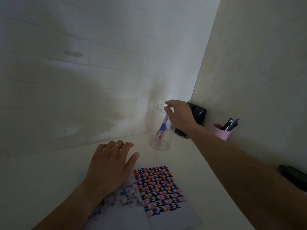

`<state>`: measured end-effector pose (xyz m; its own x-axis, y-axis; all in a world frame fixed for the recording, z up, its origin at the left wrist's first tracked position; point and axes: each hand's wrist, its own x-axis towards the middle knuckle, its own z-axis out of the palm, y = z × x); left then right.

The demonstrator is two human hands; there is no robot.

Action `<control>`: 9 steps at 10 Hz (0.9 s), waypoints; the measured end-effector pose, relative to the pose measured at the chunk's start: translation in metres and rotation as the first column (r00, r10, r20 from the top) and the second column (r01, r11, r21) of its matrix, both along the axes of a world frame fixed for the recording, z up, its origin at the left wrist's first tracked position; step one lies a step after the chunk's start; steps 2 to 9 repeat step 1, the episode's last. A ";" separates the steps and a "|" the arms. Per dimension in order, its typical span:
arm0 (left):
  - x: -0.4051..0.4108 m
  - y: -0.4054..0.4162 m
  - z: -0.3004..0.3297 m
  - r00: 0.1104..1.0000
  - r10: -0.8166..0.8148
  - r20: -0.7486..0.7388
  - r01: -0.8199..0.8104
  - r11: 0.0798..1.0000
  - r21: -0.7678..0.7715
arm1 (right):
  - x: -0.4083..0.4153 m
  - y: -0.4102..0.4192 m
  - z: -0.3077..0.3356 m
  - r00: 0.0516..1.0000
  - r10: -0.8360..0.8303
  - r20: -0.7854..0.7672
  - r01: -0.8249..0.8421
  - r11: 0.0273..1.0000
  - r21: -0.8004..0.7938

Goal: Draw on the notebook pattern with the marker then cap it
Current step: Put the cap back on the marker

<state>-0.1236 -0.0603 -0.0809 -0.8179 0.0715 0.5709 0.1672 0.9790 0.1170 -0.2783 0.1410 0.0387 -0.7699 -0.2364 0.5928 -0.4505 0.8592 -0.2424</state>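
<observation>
An open notebook (159,188) lies on the white desk, its right page filled with a red, blue and black pattern. My left hand (109,165) rests flat on its left page, fingers spread, a gold ring on one finger. Farther back stands a clear plastic cup (160,143) with markers (162,130) upright in it. My right hand (178,113) reaches over the cup's rim, fingers pinched around the top of a blue and white marker inside the cup. The marker's upper end is hidden by my fingers.
A pink cup (220,131) with dark pens stands at the right by the wall. A black device (197,113) sits in the corner behind the clear cup. Another dark object (292,176) lies at the right edge. White walls close the desk at the back and right.
</observation>
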 end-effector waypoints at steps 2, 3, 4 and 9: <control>0.001 -0.001 0.000 0.999 -0.005 -0.034 0.005 1.000 0.016 | 0.019 0.006 -0.001 0.995 0.001 -0.103 -0.007 0.998 -0.060; 0.001 -0.001 0.000 0.999 -0.005 -0.034 0.005 1.000 0.016 | 0.019 0.006 -0.001 0.995 0.001 -0.103 -0.007 0.998 -0.060; 0.001 -0.001 0.000 0.999 -0.005 -0.034 0.005 1.000 0.016 | 0.019 0.006 -0.001 0.995 0.001 -0.103 -0.007 0.998 -0.060; 0.001 -0.001 0.000 0.999 -0.005 -0.034 0.005 1.000 0.016 | 0.019 0.006 -0.001 0.995 0.001 -0.103 -0.007 0.998 -0.060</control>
